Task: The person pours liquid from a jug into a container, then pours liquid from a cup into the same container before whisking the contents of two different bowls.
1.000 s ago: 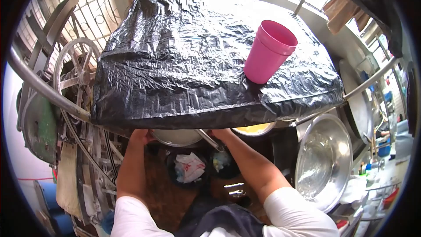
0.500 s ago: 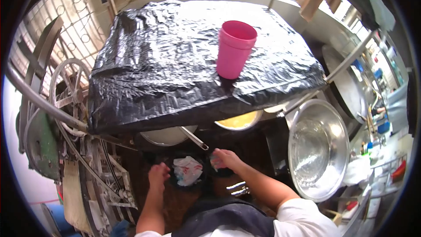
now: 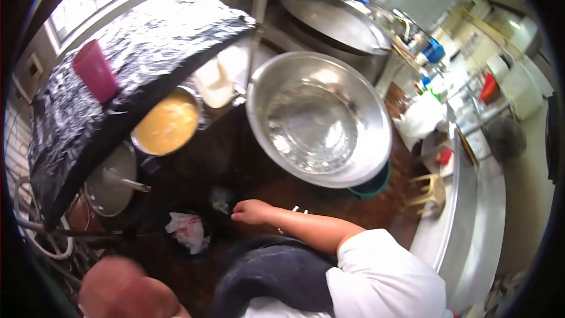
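Observation:
My right hand [image 3: 252, 212] reaches over the dark floor with its fingers curled together. Just beyond its fingertips is a small, blurred clear plastic bag [image 3: 220, 201] with bits of colour. I cannot make out what the fingers hold, if anything. My left hand [image 3: 115, 287] is close to the camera at the lower left, smeared by motion, so its fingers do not show clearly. A crumpled white plastic bag with red print [image 3: 187, 231] lies in a dark round container between the two hands.
A large steel basin [image 3: 318, 121] stands at the centre right, over a green tub [image 3: 374, 185]. Under the foil-like covered table [image 3: 147, 35] are a pan of yellow liquid [image 3: 169, 122] and a pot with a handled utensil [image 3: 112, 185]. A pink cup [image 3: 95, 72] stands on top.
The view has swung to the right, bringing the basin to the middle. My left hand has moved away from the white bag and towards the camera. My right hand remains near the small bag.

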Action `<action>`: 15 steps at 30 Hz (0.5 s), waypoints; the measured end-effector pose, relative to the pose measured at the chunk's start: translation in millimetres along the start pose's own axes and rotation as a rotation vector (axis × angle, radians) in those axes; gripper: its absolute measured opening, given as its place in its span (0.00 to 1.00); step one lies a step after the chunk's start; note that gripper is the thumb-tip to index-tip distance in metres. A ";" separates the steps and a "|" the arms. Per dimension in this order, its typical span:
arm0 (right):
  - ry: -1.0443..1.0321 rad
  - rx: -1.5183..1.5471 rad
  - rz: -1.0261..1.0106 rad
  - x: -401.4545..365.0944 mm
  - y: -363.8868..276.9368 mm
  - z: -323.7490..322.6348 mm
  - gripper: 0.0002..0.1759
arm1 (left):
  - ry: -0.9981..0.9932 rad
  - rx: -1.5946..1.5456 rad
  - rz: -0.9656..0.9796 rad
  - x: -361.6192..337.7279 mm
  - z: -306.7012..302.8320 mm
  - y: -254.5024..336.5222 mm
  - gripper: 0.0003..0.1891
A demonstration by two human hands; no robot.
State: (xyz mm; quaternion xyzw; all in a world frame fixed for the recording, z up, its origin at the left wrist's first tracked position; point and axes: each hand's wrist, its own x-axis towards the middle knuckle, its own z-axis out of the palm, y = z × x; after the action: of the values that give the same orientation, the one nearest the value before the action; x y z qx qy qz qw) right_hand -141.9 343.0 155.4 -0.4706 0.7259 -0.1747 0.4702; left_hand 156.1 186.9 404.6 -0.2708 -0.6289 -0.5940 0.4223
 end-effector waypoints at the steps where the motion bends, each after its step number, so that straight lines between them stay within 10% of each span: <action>1: -0.051 -0.038 -0.008 -19.7 -1.0 -5.2 0.23 | -0.132 -0.078 0.026 33.2 23.9 -10.2 0.15; 15: 0.258 0.102 0.480 -262.9 271.9 -23.4 0.27 | -1.041 -0.393 -0.222 216.1 248.8 -97.4 0.18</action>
State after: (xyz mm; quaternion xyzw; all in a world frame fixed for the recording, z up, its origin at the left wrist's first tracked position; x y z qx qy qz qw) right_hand -272.7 696.2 114.0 -0.2349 0.8608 -0.1530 0.4247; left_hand -85.3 380.5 553.9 -0.5337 -0.6565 -0.5289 -0.0666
